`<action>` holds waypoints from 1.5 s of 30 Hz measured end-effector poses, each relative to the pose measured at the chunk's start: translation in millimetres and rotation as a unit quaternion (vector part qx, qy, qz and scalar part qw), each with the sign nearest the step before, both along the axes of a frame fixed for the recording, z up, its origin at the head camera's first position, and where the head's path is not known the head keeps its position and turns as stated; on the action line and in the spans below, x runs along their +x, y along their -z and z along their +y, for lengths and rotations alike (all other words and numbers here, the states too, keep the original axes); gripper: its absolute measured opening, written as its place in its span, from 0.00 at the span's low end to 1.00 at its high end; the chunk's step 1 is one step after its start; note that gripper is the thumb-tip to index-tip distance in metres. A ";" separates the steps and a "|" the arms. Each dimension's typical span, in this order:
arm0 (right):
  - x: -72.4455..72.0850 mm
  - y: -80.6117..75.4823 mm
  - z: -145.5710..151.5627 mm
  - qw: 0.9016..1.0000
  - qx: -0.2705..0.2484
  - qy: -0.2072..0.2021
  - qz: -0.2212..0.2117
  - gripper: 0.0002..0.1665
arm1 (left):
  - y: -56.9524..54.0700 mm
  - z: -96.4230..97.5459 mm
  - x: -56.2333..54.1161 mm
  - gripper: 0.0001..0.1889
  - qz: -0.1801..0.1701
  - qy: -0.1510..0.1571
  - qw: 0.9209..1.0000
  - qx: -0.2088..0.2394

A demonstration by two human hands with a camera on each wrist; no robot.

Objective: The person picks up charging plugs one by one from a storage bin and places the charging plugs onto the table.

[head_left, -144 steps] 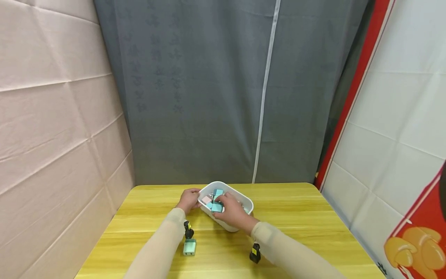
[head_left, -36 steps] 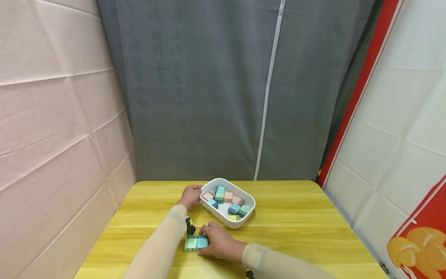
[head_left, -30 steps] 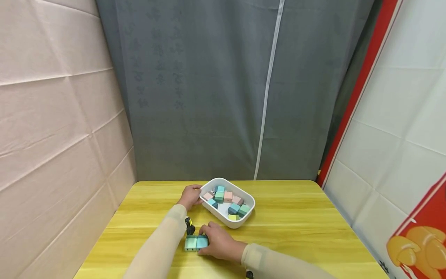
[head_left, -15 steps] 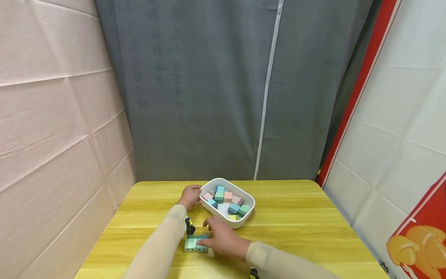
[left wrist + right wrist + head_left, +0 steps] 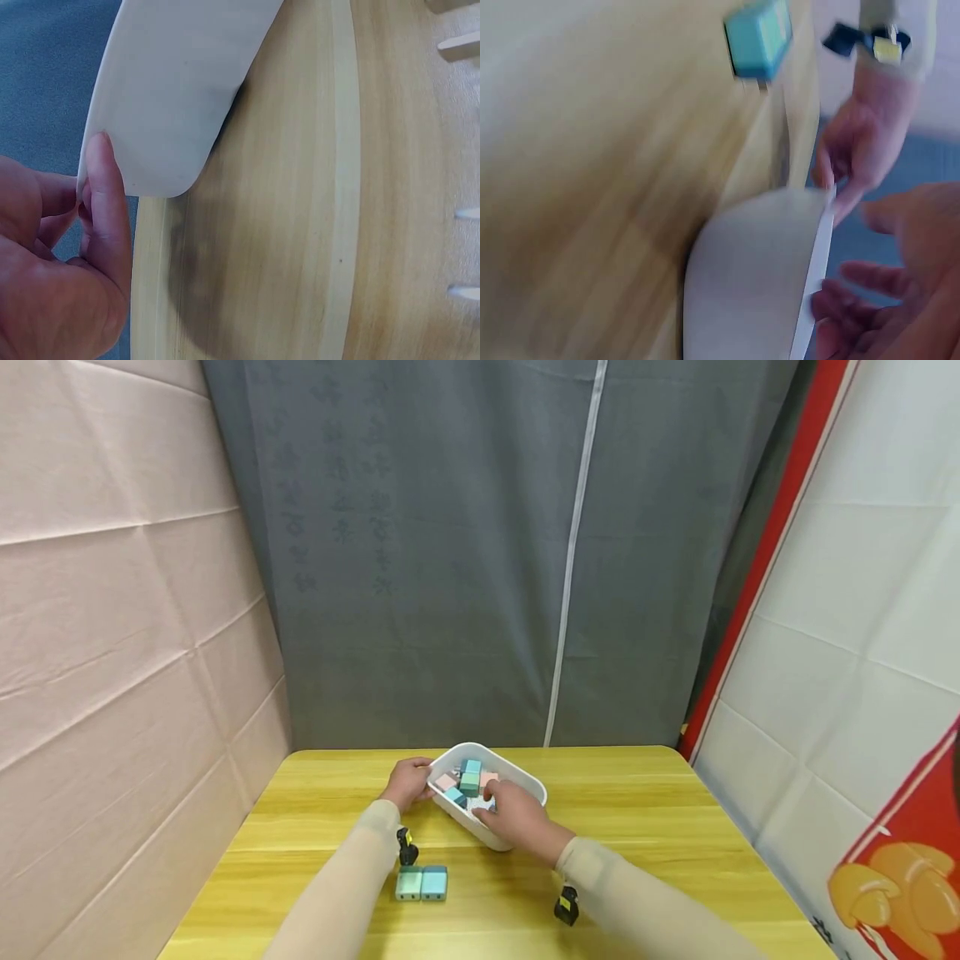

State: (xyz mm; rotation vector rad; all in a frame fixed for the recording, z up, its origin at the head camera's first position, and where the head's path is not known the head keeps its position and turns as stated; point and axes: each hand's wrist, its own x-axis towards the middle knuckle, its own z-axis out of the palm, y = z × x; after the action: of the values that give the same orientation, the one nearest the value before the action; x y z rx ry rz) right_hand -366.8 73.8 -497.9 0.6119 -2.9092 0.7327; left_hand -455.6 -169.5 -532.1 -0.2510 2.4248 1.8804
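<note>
My left hand (image 5: 407,783) pinches the left end of a white plastic box (image 5: 523,779); in the left wrist view the fingers (image 5: 105,202) grip its rim. My right hand (image 5: 521,820) reaches over the box's near side, thumb and index finger apart above the contents; nothing shows held. In the right wrist view its fingers (image 5: 874,277) are spread and blurred beside the rim. Inside lie several blocks, among them a green block (image 5: 468,785) and a pink block (image 5: 446,782); others are hidden by the hand. A light green block (image 5: 408,885) and a light blue block (image 5: 434,885) stand side by side on the table.
The yellow wood-grain table (image 5: 637,827) carries the box near its back edge. A grey curtain (image 5: 435,568) hangs behind, with pale cloth walls at both sides. Black wrist cameras (image 5: 567,906) sit on the sleeves.
The right hand sets a light blue block against the light green one, lets go, then moves up and right back over the box. The left hand stays at the box's rim.
</note>
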 end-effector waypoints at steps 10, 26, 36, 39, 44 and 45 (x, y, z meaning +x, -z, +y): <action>-10.8 -3.0 5.5 0.991 0.119 0.029 -0.062 0.22 | 0.8 -0.7 2.1 0.20 -0.008 -0.002 1.000 0.002; -16.6 -2.5 -10.3 0.973 0.206 0.080 -0.073 0.19 | -3.2 -0.7 3.3 0.20 -0.001 0.001 1.000 -0.006; -19.0 -3.7 -15.4 0.973 0.202 0.082 -0.082 0.16 | -0.9 -0.8 1.5 0.20 -0.001 -0.002 1.000 0.000; -18.6 -4.7 -15.3 0.973 0.199 0.076 -0.087 0.14 | -1.0 -0.5 1.4 0.20 -0.002 -0.005 1.000 0.003; -18.9 -9.3 -11.7 0.974 0.193 0.055 -0.104 0.12 | -3.2 0.1 2.1 0.19 -0.002 -0.004 1.000 0.002; -18.8 -10.7 -10.8 0.975 0.186 0.053 -0.109 0.12 | -3.6 0.2 2.2 0.19 -0.001 -0.004 1.000 0.001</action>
State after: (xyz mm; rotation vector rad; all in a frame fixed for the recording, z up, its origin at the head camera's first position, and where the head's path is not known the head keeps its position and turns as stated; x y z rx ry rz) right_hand -385.6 63.0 -487.2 0.4183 -3.2841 0.2528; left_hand -453.4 -169.3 -528.5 -0.2620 2.4233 1.8851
